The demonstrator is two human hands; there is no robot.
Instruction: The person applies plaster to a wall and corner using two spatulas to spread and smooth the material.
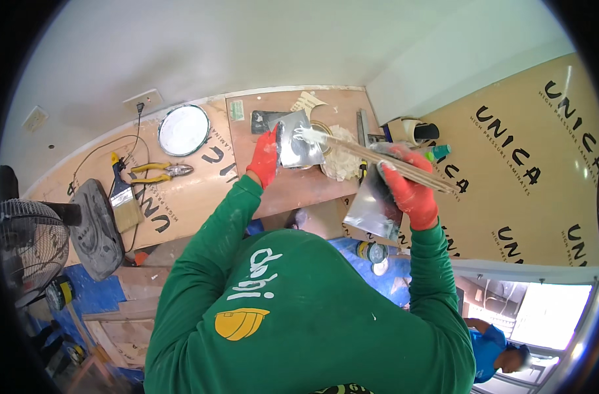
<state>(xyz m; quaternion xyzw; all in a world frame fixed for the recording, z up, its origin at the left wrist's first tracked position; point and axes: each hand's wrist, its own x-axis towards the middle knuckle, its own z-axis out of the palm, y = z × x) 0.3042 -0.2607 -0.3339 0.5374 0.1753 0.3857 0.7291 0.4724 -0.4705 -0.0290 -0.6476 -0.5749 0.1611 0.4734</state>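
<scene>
My left hand (265, 157), in a red glove, grips the edge of a shiny flat metal putty blade (298, 152) above the bench. My right hand (411, 186), gloved the same way, is closed round a bundle of thin wooden sticks (417, 173). White paste coats their far end, which reaches over the first blade. A second metal blade (373, 209) hangs below my right hand, apparently held in it too; the fingers hide its grip. Behind the sticks lies a crumpled cream sheet (342, 163).
A white-topped round container (184, 130), yellow-handled pliers (162, 172), a paintbrush (124, 202) and a long grey pad (97, 230) lie left. A fan (30, 243) stands far left. Brown printed boards (523, 164) cover the right side. A person in blue (493, 354) is at lower right.
</scene>
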